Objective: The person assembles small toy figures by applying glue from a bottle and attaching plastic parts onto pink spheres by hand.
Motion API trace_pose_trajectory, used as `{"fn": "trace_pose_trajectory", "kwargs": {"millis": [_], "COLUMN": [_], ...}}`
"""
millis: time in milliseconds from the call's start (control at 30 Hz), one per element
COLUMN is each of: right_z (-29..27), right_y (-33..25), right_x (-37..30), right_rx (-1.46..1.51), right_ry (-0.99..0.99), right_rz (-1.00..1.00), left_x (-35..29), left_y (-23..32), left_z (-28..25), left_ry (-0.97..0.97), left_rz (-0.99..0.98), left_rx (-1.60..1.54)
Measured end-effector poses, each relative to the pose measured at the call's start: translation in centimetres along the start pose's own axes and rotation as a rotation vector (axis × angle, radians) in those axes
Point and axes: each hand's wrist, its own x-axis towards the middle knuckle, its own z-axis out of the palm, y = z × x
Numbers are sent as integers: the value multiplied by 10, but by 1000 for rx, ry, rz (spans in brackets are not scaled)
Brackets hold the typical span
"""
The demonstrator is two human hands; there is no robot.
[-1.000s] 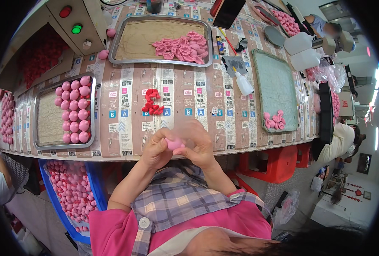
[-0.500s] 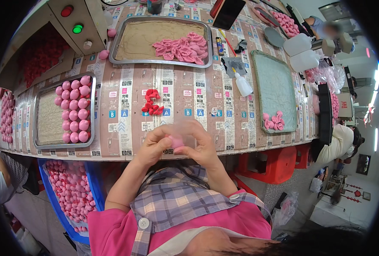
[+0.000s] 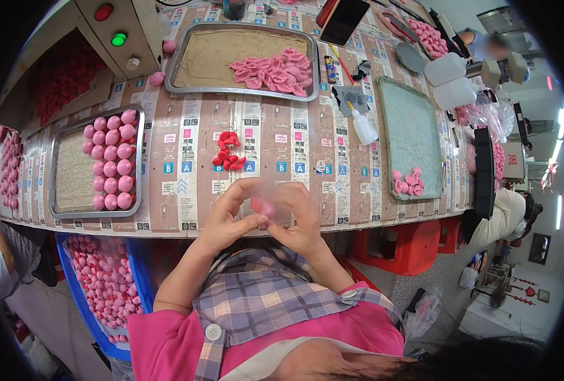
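Close to the table's near edge, my left hand [image 3: 226, 214] and my right hand [image 3: 302, 219] pinch a small pink rounded piece [image 3: 267, 208] between thumbs and fingers. A bit of red shows on its left side; blur softens the fingertips. Just beyond my hands lies a small pile of red curved pieces [image 3: 230, 153]. Left of them, a metal tray [image 3: 69, 174] holds rows of pink balls [image 3: 110, 169]. At the far side, another metal tray [image 3: 199, 60] carries a heap of pink petal-like pieces [image 3: 275, 73].
A greenish tray [image 3: 409, 127] with several pink pieces stands at right, beside a white squeeze bottle [image 3: 363, 127]. A grey machine box [image 3: 126, 32] occupies the far left. Below the table edge are a blue crate [image 3: 82, 295] of pink-and-red balls and a red stool [image 3: 396, 247].
The pink piece has been turned between my fingers, and its red part now shows. My thumbs have shifted and now meet at its near side.
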Motion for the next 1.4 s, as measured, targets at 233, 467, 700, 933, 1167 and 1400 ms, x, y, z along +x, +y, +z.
{"fn": "trace_pose_trajectory", "kwargs": {"millis": [233,467,700,933,1167,1400], "right_z": [8,22,16,21,23,26], "right_y": [4,10,24,16,19,13], "right_x": [-11,-13,-17,-16,-18,-16], "right_rx": [879,1580,1248,1278,1209,1194], "right_ry": [62,11,-50,0,-33,49], "right_rz": [467,770,756,764,787,721], "left_x": [1,2,3,2,3,4], "left_y": [5,6,19,2,3,4], "left_z": [1,4,-3,-1,-7,-5], "left_ry": [71,198,89,158,124,120], "left_rz": [210,376,471,556,610,645], "left_rx": [322,646,883,883,946,1033]}}
